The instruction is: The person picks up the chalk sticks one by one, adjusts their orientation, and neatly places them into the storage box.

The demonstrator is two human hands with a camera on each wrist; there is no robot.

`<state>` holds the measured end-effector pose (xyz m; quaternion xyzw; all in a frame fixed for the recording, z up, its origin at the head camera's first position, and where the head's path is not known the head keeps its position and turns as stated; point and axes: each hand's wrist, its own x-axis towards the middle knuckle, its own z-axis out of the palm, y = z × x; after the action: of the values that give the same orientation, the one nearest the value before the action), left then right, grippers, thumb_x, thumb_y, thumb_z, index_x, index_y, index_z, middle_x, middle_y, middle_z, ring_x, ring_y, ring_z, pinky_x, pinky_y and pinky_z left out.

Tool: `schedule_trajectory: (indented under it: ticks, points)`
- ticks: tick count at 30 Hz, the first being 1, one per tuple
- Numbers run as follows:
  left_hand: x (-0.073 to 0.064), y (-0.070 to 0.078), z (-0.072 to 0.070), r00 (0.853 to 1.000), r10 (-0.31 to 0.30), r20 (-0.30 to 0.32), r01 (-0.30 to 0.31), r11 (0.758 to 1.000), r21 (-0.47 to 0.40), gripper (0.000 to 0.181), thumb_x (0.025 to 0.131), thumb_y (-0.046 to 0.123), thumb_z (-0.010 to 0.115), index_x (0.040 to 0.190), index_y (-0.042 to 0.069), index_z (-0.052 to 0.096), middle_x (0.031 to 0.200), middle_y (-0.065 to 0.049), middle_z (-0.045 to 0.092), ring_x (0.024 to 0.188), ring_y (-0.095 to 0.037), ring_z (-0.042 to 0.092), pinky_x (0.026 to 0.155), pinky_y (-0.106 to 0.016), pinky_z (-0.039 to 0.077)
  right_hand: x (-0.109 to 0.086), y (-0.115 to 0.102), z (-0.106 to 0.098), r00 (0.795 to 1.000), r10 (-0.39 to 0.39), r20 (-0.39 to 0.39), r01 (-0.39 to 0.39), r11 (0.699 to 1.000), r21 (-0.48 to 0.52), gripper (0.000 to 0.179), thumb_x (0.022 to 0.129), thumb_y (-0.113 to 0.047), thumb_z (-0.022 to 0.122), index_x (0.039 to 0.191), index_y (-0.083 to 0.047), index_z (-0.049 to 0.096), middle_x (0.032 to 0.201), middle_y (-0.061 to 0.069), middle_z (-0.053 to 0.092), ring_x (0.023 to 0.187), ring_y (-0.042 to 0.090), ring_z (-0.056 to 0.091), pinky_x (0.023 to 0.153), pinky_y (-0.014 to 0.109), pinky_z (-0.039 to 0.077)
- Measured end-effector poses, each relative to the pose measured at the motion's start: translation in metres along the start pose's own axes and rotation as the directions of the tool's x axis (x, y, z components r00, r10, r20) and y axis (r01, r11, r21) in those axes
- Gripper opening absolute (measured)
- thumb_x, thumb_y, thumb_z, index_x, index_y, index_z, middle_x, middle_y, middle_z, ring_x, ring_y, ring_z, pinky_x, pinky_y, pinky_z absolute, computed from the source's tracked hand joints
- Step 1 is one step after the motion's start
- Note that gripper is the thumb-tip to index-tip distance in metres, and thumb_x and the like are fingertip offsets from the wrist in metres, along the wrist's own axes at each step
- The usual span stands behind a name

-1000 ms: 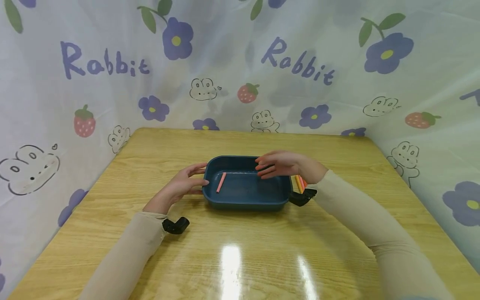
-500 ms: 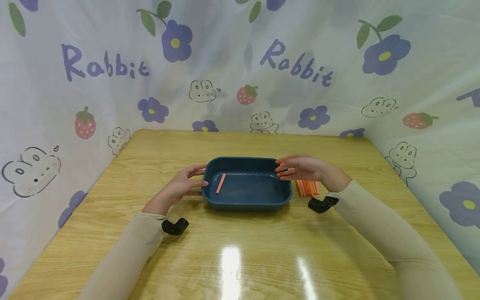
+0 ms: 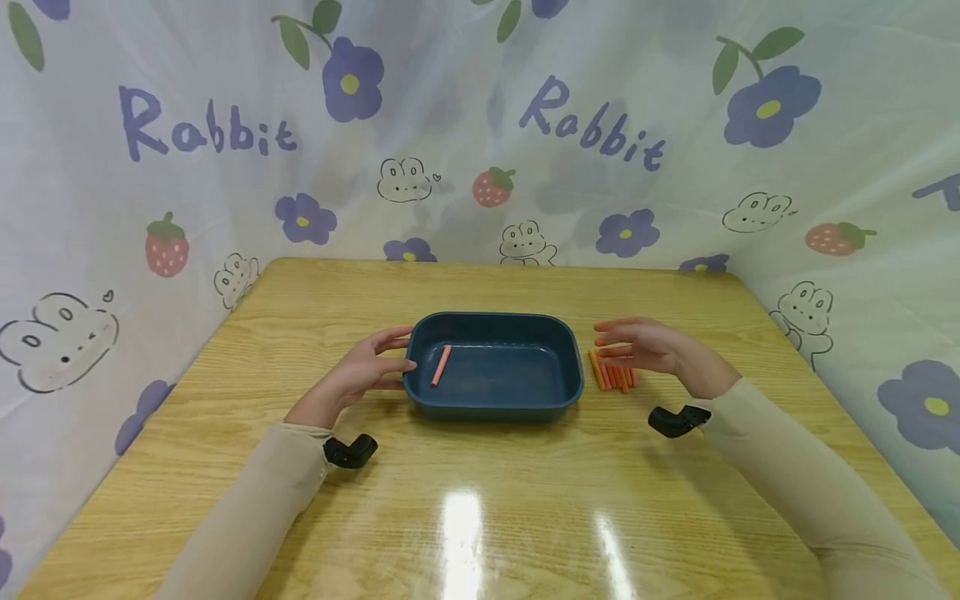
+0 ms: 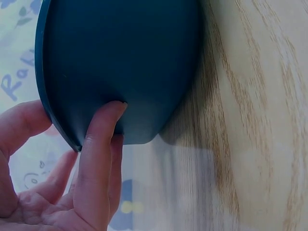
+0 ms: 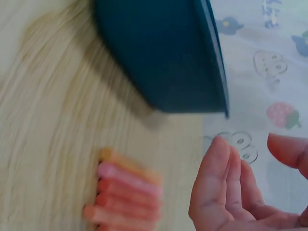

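Observation:
A dark blue rectangular dish (image 3: 495, 408) stands on the table, with one pink chalk stick (image 3: 442, 366) lying in its left part. My left hand (image 3: 367, 367) holds the dish by its left end; in the left wrist view the thumb is at the rim and the fingers lie against the outer wall (image 4: 139, 62). To the right of the dish, several orange, pink and red chalk sticks (image 5: 130, 192) lie side by side in a row. My right hand (image 3: 648, 346) hovers over them, fingers apart from the thumb and nothing between, partly covering the row in the head view.
The wooden table (image 3: 525, 500) has a bright reflection near its front. A white curtain (image 3: 450, 83) printed with rabbits, flowers and strawberries hangs behind and at both sides. A black wrist mount (image 3: 678, 421) sticks out below the right sleeve, another (image 3: 351, 452) below the left.
My right hand has moved right, from over the dish to over the chalk row, uncovering the dish's right end. The left hand and the chalk stick in the dish stay put.

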<state>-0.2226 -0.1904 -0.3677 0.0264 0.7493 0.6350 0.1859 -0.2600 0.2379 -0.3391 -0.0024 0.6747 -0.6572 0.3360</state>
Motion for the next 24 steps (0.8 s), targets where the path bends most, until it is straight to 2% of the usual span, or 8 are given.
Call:
schedule_trajectory:
  ticks: [3, 6, 10, 15, 19, 22, 24]
  points:
    - [0.0, 0.0, 0.0, 1.0, -0.001, -0.002, 0.001, 1.0, 0.0, 0.068, 0.09, 0.004, 0.06, 0.148, 0.01, 0.026, 0.147, -0.021, 0.025, 0.116, -0.04, 0.049, 0.08, -0.041, 0.053, -0.003, 0.005, -0.008, 0.998, -0.001, -0.061, -0.002, 0.999, -0.044, 0.058, 0.098, -0.007, 0.041, 0.147, 0.004, 0.012, 0.138, 0.023, 0.028, 0.109, 0.027, 0.048, 0.093, 0.032, 0.046]
    - [0.0, 0.0, 0.0, 1.0, 0.0, -0.001, 0.0, 1.0, -0.002, 0.067, 0.09, 0.003, 0.06, 0.148, 0.009, 0.025, 0.146, -0.021, 0.025, 0.115, -0.04, 0.049, 0.08, -0.041, 0.053, -0.006, 0.011, -0.013, 0.994, -0.003, -0.108, -0.003, 0.998, -0.056, 0.059, 0.098, -0.008, 0.043, 0.147, 0.005, 0.013, 0.137, 0.022, 0.029, 0.099, 0.02, 0.051, 0.09, 0.03, 0.047]
    - [0.0, 0.0, 0.001, 1.0, 0.001, 0.0, -0.001, 1.0, -0.003, 0.067, 0.09, 0.002, 0.058, 0.148, 0.009, 0.025, 0.146, -0.022, 0.025, 0.115, -0.04, 0.049, 0.08, -0.041, 0.053, -0.008, 0.017, -0.018, 0.984, -0.002, -0.18, -0.007, 0.999, -0.052, 0.059, 0.097, -0.007, 0.044, 0.146, 0.005, 0.013, 0.137, 0.023, 0.029, 0.097, 0.02, 0.052, 0.086, 0.03, 0.049]
    - [-0.001, 0.001, 0.001, 1.0, 0.004, 0.001, -0.004, 1.0, 0.001, 0.067, 0.09, 0.002, 0.058, 0.148, 0.009, 0.025, 0.146, -0.022, 0.024, 0.115, -0.04, 0.049, 0.081, -0.041, 0.053, -0.008, 0.025, -0.026, 0.961, 0.006, -0.275, -0.03, 0.996, -0.086, 0.059, 0.095, -0.006, 0.047, 0.145, 0.007, 0.017, 0.123, 0.017, 0.043, 0.09, 0.017, 0.055, 0.086, 0.033, 0.05]
    - [-0.001, 0.001, 0.001, 1.0, 0.0, -0.002, 0.0, 1.0, 0.003, 0.068, 0.09, 0.003, 0.059, 0.148, 0.009, 0.025, 0.146, -0.022, 0.025, 0.114, -0.039, 0.05, 0.081, -0.041, 0.053, -0.007, 0.032, -0.031, 0.939, 0.0, -0.344, -0.052, 0.988, -0.142, 0.059, 0.094, -0.008, 0.05, 0.143, 0.008, 0.022, 0.111, 0.01, 0.048, 0.087, 0.016, 0.057, 0.085, 0.033, 0.051]
    - [-0.001, 0.001, 0.001, 1.0, -0.002, -0.003, 0.002, 1.0, 0.003, 0.068, 0.09, 0.003, 0.06, 0.148, 0.009, 0.025, 0.146, -0.022, 0.025, 0.114, -0.039, 0.05, 0.081, -0.041, 0.053, -0.005, 0.037, -0.035, 0.928, -0.006, -0.373, -0.066, 0.981, -0.181, 0.058, 0.093, -0.009, 0.052, 0.141, 0.009, 0.024, 0.107, 0.008, 0.048, 0.087, 0.017, 0.054, 0.083, 0.032, 0.051]
    - [-0.001, 0.0, 0.001, 1.0, -0.004, -0.003, 0.004, 1.0, 0.001, 0.068, 0.09, 0.003, 0.059, 0.148, 0.009, 0.025, 0.146, -0.022, 0.025, 0.114, -0.038, 0.05, 0.081, -0.042, 0.053, -0.004, 0.039, -0.036, 0.928, -0.009, -0.373, -0.07, 0.978, -0.196, 0.058, 0.094, -0.01, 0.051, 0.141, 0.009, 0.024, 0.106, 0.008, 0.049, 0.087, 0.018, 0.053, 0.081, 0.032, 0.052]
